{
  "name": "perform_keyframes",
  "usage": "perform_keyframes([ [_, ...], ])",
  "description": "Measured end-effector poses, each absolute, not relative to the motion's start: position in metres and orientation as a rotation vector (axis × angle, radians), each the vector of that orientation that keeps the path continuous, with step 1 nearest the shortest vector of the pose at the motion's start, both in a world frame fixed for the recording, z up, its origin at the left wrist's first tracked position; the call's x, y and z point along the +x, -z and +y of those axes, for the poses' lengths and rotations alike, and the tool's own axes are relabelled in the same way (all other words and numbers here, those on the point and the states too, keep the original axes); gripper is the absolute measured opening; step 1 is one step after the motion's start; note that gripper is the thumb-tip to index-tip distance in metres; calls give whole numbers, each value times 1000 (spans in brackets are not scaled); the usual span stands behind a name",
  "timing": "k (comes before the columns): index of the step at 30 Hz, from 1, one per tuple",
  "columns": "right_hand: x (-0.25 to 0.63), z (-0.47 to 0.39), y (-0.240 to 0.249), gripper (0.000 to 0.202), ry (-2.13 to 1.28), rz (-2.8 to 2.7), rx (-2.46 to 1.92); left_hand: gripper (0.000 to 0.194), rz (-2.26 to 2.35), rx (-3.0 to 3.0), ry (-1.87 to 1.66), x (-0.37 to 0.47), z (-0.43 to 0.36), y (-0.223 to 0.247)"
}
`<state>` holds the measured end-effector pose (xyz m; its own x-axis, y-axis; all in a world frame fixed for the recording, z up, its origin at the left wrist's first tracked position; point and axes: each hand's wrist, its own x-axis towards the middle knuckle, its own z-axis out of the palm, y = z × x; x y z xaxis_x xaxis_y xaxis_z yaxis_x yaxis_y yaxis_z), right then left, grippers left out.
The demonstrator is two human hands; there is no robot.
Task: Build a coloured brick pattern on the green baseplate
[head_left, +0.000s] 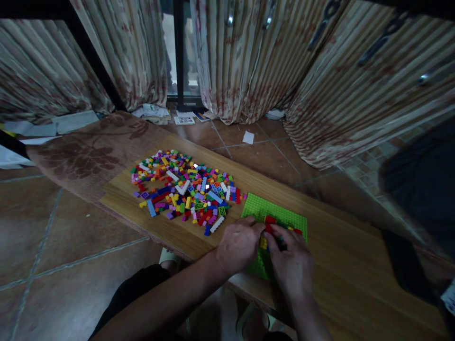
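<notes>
A green studded baseplate (275, 204) lies on the wooden table, with red, yellow and dark toy bricks built up on its middle. Over its left half, my left hand (239, 244) is closed, its fingertips meeting at a small red brick (268, 228). From the right, my right hand (293, 255) pinches at the same brick with thumb and forefinger. Just behind the fingertips shows another red brick (270, 219). Some yellow bricks (263, 243) sit below the fingers. My hands hide much of the build.
Left of the baseplate spreads a wide pile of loose, mixed-colour bricks (188, 192) on the wooden table (341, 265). A brown patterned cloth (88, 151) covers the table's far left end. Beyond are striped curtains (241, 57) and papers on the tiled floor. A dark object (408, 265) rests at right.
</notes>
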<state>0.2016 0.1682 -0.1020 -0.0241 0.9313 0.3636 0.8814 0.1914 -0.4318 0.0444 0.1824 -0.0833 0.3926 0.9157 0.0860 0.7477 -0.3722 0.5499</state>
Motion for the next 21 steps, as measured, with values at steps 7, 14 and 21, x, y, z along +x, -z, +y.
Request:
perform_keyframes([
  [7, 203, 171, 102, 36, -79, -1917, -1661, 25, 1423, 2270, -529, 45, 182, 83],
  [14, 205, 172, 104, 34, -34, -1953, -1587, 27, 1397, 2290, -478, 43, 181, 82],
  [21, 208, 172, 105, 33, -21, -2000, -1529, 25, 1390, 2287, -463, 43, 179, 80],
])
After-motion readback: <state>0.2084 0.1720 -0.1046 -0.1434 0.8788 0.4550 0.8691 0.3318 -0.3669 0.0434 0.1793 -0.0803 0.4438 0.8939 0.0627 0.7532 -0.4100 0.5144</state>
